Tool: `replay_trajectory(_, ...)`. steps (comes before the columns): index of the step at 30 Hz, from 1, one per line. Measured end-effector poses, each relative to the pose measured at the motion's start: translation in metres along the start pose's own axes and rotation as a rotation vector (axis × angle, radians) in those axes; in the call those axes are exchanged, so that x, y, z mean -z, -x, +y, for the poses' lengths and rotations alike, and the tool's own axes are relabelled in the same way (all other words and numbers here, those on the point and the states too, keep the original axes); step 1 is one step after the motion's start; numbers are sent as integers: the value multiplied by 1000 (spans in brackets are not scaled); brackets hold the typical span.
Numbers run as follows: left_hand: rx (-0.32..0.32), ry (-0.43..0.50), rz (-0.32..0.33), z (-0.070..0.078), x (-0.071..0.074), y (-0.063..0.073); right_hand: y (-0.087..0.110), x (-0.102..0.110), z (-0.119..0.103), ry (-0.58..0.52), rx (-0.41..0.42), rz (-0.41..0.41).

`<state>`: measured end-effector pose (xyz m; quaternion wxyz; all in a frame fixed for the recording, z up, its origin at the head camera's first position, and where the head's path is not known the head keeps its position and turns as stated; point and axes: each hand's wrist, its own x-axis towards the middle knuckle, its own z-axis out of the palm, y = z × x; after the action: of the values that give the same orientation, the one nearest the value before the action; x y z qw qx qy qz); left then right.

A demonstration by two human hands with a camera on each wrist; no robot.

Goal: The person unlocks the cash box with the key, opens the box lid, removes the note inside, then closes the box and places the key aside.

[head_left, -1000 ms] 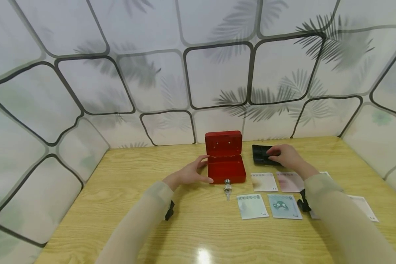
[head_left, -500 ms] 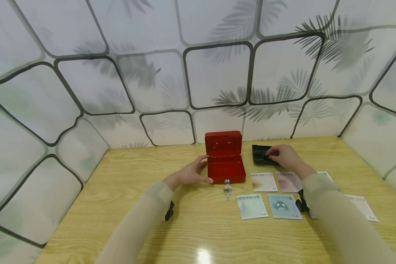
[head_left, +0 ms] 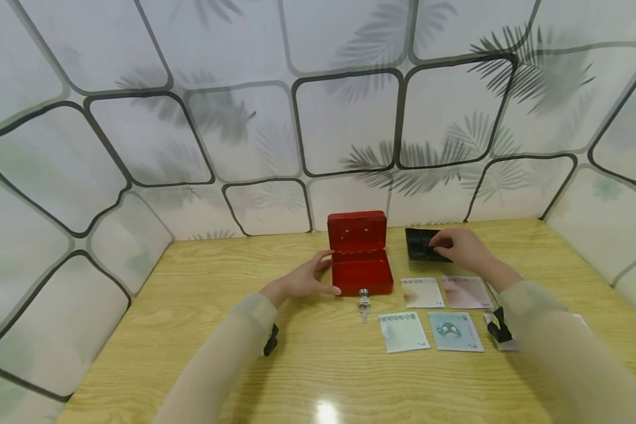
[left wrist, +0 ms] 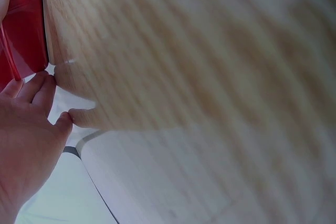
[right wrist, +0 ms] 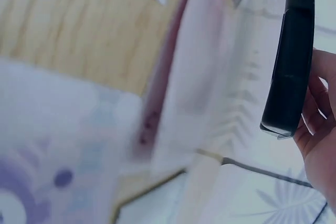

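A red metal cash box [head_left: 378, 289] stands with its lid raised at the back of the table, its inside bare. My left hand [head_left: 303, 279] grips its left side, thumb at the front corner and fingers toward the rear. The left wrist view also shows these fingers against the red box [left wrist: 26, 35]. A lock with keys [head_left: 364, 306] hangs at the box's front. Right of the box, my right hand [head_left: 466, 250] pinches the middle of a black coin tray [head_left: 417, 243] with compartments. In the right wrist view the tray [right wrist: 290, 66] appears edge-on beside my fingers.
Several square paper notes lie in two rows at the front right, among them a beige note [head_left: 421, 292], a pink note [head_left: 467, 291] and a blue note [head_left: 456, 331]. My right sleeve [head_left: 535, 318] covers some of them. A patterned cloth wall [head_left: 267, 206] encloses the table.
The black coin tray has shifted slightly upward in the head view with my right hand, and my right forearm has swung a little rightward. My left hand and the cash box stay put.
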<state>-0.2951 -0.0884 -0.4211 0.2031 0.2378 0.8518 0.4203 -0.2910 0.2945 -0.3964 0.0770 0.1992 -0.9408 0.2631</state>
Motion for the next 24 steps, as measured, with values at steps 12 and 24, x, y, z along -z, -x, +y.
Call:
replay_trajectory(12, -2, -2, -3, 0, 1, 1, 15, 12, -37, -36, 102, 23)
replay_trajectory(24, 1, -3, 1, 0, 0, 1, 7, -5, -67, -89, 188, -3)
